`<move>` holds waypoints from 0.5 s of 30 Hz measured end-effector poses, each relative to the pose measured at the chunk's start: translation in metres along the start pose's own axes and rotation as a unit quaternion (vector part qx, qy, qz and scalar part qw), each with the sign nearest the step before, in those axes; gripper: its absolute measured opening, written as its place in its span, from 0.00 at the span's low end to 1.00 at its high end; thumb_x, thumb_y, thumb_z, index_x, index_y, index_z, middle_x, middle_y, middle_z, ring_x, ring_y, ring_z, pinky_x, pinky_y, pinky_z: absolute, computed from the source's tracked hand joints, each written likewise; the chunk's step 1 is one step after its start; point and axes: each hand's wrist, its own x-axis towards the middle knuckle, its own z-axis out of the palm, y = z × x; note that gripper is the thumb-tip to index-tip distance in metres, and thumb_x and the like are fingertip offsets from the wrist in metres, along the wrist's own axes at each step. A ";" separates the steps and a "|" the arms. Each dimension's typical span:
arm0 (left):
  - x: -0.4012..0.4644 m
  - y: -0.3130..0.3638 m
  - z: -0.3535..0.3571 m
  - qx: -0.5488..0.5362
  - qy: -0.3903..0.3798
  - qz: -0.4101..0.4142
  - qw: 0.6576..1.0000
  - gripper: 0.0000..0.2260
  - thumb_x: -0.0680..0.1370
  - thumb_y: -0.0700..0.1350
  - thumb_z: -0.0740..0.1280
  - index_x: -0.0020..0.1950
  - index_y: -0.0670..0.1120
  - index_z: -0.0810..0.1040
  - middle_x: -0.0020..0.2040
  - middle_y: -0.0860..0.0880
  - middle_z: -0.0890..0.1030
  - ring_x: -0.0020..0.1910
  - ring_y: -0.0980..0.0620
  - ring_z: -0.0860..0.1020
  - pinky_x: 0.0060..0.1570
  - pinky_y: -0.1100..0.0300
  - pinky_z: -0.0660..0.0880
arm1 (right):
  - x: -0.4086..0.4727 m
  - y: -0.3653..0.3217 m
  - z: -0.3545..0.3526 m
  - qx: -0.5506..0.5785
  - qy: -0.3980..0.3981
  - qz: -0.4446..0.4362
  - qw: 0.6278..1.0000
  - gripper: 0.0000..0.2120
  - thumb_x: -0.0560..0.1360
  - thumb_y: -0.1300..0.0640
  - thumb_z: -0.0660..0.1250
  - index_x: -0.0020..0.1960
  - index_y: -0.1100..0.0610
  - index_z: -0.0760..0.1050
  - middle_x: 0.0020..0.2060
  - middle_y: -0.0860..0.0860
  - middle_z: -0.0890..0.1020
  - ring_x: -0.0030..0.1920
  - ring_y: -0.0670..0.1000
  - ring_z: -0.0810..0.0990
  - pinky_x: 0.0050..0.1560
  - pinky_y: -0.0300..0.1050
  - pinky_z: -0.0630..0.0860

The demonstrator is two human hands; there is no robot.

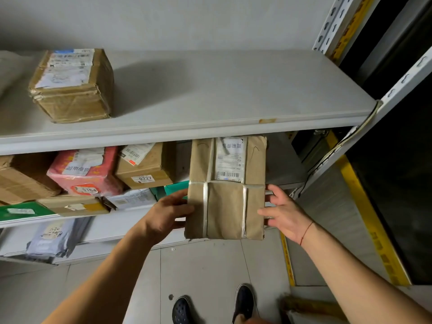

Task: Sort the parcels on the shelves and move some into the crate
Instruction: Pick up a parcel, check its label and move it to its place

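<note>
A flat brown paper parcel [228, 202] with a white label and clear tape bands sticks out of the second shelf, its far end under the top shelf [210, 127]. My left hand [167, 215] grips its left edge. My right hand [284, 212] touches its right edge with fingers spread. A taped cardboard box [72, 87] stands on the top shelf at the left. On the second shelf sit a red box [87, 171], a brown box marked 0227 [146, 167] and another brown box [23, 178]. No crate is in view.
Flat green [21, 211], brown [74, 206] and white parcels [131, 198] lie in front of the boxes. A grey bag [53, 239] rests on a lower shelf. White shelf uprights [397, 87] and a yellow-striped frame [364, 206] stand at the right. My feet [210, 305] are on grey floor tiles.
</note>
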 end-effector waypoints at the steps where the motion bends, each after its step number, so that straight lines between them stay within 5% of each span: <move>1: 0.001 -0.001 0.000 0.016 0.014 0.000 1.000 0.23 0.81 0.34 0.69 0.71 0.55 0.82 0.66 0.42 0.83 0.66 0.39 0.81 0.63 0.41 0.81 | 0.000 0.002 0.001 -0.020 0.013 -0.009 1.000 0.38 0.76 0.73 0.73 0.80 0.48 0.67 0.70 0.55 0.78 0.65 0.59 0.83 0.51 0.54 0.86; 10: -0.005 0.008 0.013 0.088 0.026 -0.010 0.996 0.20 0.83 0.33 0.68 0.71 0.53 0.81 0.62 0.46 0.85 0.62 0.42 0.84 0.64 0.41 0.82 | -0.007 0.001 -0.012 -0.061 -0.001 -0.006 0.998 0.31 0.74 0.72 0.75 0.72 0.49 0.74 0.64 0.57 0.82 0.61 0.57 0.85 0.52 0.53 0.86; 15: -0.007 0.040 0.024 0.205 0.012 0.056 0.977 0.17 0.80 0.37 0.71 0.66 0.54 0.84 0.57 0.50 0.88 0.60 0.42 0.85 0.59 0.42 0.84 | -0.004 -0.002 -0.022 -0.134 -0.020 0.039 0.990 0.11 0.80 0.61 0.74 0.61 0.59 0.79 0.55 0.60 0.87 0.54 0.60 0.88 0.58 0.63 0.85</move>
